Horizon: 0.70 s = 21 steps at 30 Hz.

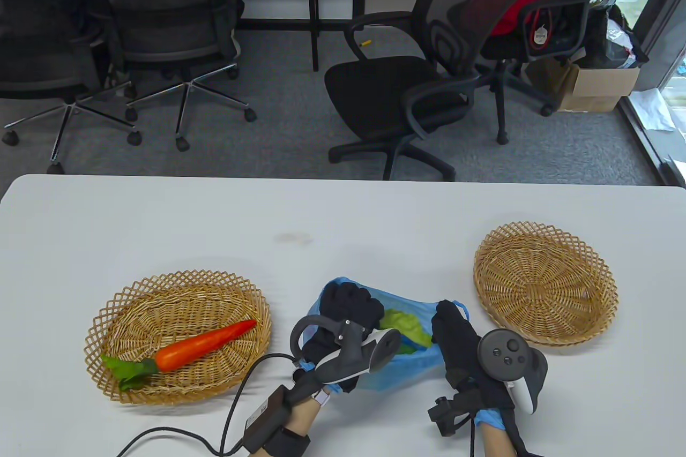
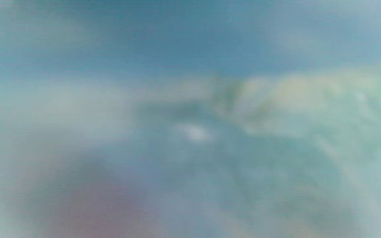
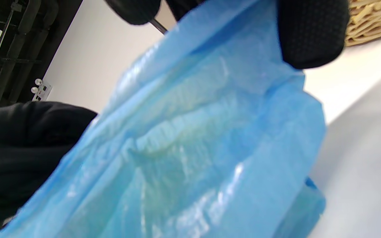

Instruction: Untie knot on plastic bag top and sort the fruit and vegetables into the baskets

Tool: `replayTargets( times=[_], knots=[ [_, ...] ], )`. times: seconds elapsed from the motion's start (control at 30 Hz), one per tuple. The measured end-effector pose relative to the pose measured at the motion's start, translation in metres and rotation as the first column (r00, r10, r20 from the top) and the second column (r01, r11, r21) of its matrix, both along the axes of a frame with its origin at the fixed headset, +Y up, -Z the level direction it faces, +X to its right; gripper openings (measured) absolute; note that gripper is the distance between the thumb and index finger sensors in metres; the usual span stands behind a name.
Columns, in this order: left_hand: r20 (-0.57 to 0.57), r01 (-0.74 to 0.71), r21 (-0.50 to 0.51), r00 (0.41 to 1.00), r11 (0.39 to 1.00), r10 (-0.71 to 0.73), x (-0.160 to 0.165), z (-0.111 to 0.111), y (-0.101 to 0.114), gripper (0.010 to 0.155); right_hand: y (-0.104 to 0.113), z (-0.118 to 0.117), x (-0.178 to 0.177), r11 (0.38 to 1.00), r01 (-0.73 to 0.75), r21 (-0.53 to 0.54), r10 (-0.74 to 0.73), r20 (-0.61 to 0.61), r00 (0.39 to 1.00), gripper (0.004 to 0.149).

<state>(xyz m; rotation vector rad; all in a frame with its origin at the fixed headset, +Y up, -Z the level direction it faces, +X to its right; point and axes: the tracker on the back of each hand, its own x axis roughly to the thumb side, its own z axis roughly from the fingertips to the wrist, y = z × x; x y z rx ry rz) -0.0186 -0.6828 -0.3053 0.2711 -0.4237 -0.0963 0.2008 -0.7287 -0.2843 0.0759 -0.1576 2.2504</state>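
A blue plastic bag [image 1: 399, 371] lies open on the white table between my hands. Something green and leafy [image 1: 404, 326] shows inside it. My left hand [image 1: 348, 307] reaches down into the bag's left side; its fingertips are hidden, so I cannot see whether it holds anything. My right hand [image 1: 450, 320] pinches the bag's right rim. In the right wrist view, black fingertips [image 3: 309, 36] press on the blue bag [image 3: 193, 148]. The left wrist view is a blur of blue plastic [image 2: 190, 99] with faint green and reddish shapes. An orange carrot [image 1: 206, 344] lies in the left wicker basket [image 1: 107, 312].
A second wicker basket [image 1: 544, 285] stands at the right with nothing in it; its edge [image 3: 372, 19] shows in the right wrist view. A black cable [image 1: 236, 414] runs from my left wrist across the table's front. Office chairs [image 1: 396, 87] stand beyond the far edge.
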Motion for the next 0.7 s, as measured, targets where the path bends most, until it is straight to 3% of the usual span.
replayTargets(
  times=[0.37, 0.7],
  knots=[
    [0.056, -0.32, 0.023, 0.946, 0.947, 0.318, -0.039, 0.02, 0.04, 0.036, -0.001, 0.0, 0.002, 1.0, 0.024, -0.004, -0.024, -0.004, 1.0, 0.058],
    [0.142, -0.638, 0.071, 0.767, 0.766, 0.626, -0.092, 0.046, 0.086, 0.036, -0.002, 0.0, 0.001, 1.0, 0.018, -0.008, -0.018, -0.007, 1.0, 0.058]
  ],
)
